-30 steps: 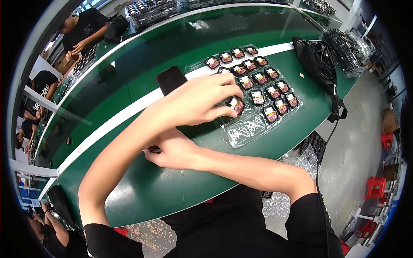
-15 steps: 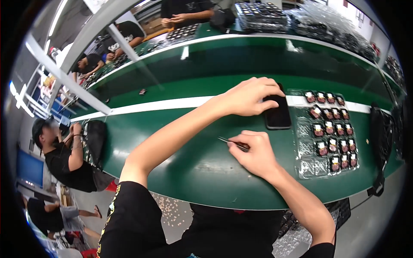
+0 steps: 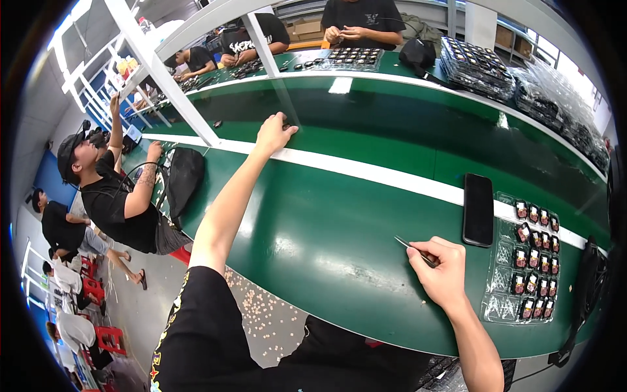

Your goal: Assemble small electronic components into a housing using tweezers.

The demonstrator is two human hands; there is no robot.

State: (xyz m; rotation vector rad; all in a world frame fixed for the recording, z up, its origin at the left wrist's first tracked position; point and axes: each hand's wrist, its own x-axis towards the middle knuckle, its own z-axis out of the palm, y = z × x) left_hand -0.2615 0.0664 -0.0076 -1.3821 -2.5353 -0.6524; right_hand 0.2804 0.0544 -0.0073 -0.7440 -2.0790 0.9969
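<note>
My right hand (image 3: 439, 269) is closed around slim metal tweezers (image 3: 409, 245), their tips pointing up and left above the green table. Stretched far forward, my left hand (image 3: 274, 135) reaches past the white rail to the dark green belt, fingers curled round a small dark piece (image 3: 286, 123) that they mostly hide. A black smartphone (image 3: 479, 210) lies to the right, across the white rail. Beside it, a clear plastic tray (image 3: 496, 287) holds rows of small black units (image 3: 520, 259) with white and reddish labels; some left-hand pockets are bare.
Another small piece (image 3: 217, 123) lies on the belt at the left. A white frame post (image 3: 189, 117) rises near my left hand. One co-worker (image 3: 124, 189) sits at the left by a black bag (image 3: 185, 178). A black bag with straps (image 3: 588, 287) is at the right edge.
My left hand has gone from the smartphone to the belt at the far left, closing round a small dark piece. The view has turned left. My right hand still holds the tweezers.
</note>
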